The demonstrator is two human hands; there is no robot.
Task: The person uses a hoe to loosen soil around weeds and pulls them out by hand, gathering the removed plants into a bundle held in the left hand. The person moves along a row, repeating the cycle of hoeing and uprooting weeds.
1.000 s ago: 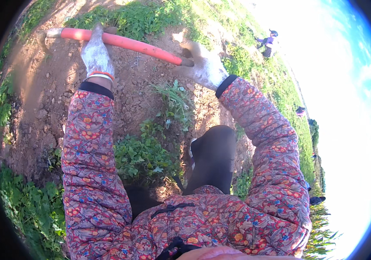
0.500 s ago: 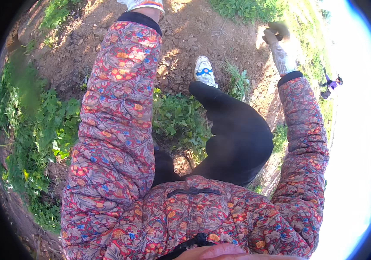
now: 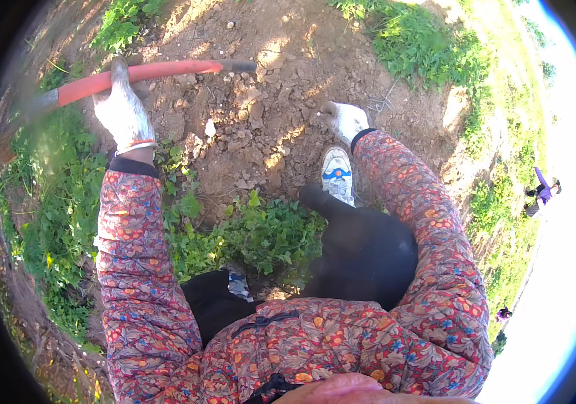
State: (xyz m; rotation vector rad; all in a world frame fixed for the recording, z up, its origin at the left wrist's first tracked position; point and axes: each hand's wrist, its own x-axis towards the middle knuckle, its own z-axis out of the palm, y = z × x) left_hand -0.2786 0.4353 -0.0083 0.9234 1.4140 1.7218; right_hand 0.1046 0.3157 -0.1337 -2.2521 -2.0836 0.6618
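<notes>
My left hand point(image 3: 124, 114), in a white glove with a soiled thumb, is wrapped round a red handle point(image 3: 167, 69). The handle lies crosswise above the soil, with a dark tip at its right end and a grey, blurred section at its left; whatever tool head it may have is not visible. My right hand point(image 3: 348, 124), also gloved in white, is closed in front of my shoe point(image 3: 337, 176). Its fingers are curled, and what they hold, if anything, cannot be made out.
Crumbly brown soil point(image 3: 247, 128) with clods spreads before me. Leafy green plants point(image 3: 268, 232) grow by my legs, with more vines point(image 3: 59, 229) on the left and a green patch point(image 3: 416, 47) at the upper right. Another person point(image 3: 542, 194) is far off to the right.
My left hand has moved down and left, bringing the red handle into view. My right hand has come inward from the upper right, close to my shoe, and its fingers are now curled.
</notes>
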